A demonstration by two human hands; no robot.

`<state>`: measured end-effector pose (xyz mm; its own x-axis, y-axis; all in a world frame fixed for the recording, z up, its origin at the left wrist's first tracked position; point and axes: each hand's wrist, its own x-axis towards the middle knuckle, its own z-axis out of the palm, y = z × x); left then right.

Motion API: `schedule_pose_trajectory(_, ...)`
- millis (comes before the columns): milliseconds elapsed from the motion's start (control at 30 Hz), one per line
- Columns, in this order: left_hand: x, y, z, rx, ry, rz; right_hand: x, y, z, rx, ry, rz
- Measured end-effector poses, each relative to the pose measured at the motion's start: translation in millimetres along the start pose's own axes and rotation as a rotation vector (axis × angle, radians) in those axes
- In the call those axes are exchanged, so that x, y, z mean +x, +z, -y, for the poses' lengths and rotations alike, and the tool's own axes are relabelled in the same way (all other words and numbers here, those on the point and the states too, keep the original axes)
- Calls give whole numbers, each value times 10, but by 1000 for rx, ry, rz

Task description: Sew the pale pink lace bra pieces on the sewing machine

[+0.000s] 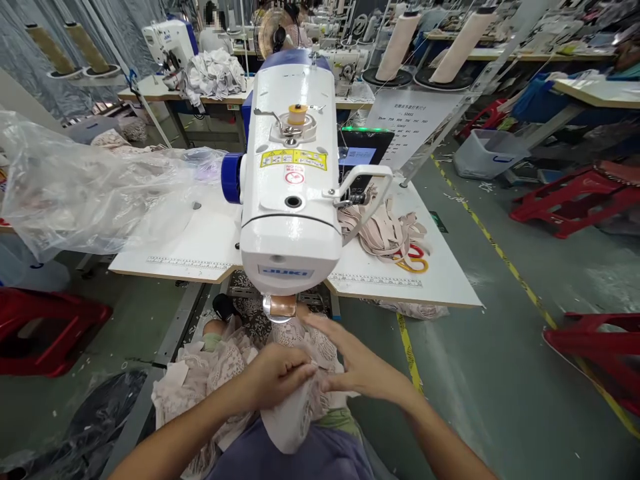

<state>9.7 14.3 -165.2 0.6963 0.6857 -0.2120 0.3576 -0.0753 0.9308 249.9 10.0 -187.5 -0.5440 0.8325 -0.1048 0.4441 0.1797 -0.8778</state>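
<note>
A beige lace bra, its smooth pale cup hanging toward my lap, lies beneath the front end of a white sewing machine. With thumb and fingers closed, my left hand pinches the edge of the fabric. My right hand is on the other side of it, fingers stretched toward the machine's metal and copper-coloured end piece and thumb apart, close to the cloth. The machine's head hides the needle area. More lace pieces are heaped at the left, beside my lap.
On the right table wing lie beige straps and red-and-yellow-handled scissors. Clear plastic sheeting covers part of the left wing. Thread cones stand behind. Red stools are on both sides.
</note>
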Motion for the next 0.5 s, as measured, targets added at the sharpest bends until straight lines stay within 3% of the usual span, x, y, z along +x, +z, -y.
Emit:
schedule_pose_trajectory(100,11,-92,-118,109,11,-105,272,142,34,268,-77,102)
schedule_pose_trajectory(200,23,-328,-140,184,-93,-272,472,228,48,364,16,-87)
schedule_pose_trajectory(300,62,-587,-119,154,-170,-379,624,217,91,299,69,-250)
schedule_pose_trajectory(500,185,-792,-68,191,-226,-507,843,59,167,297,82,-263)
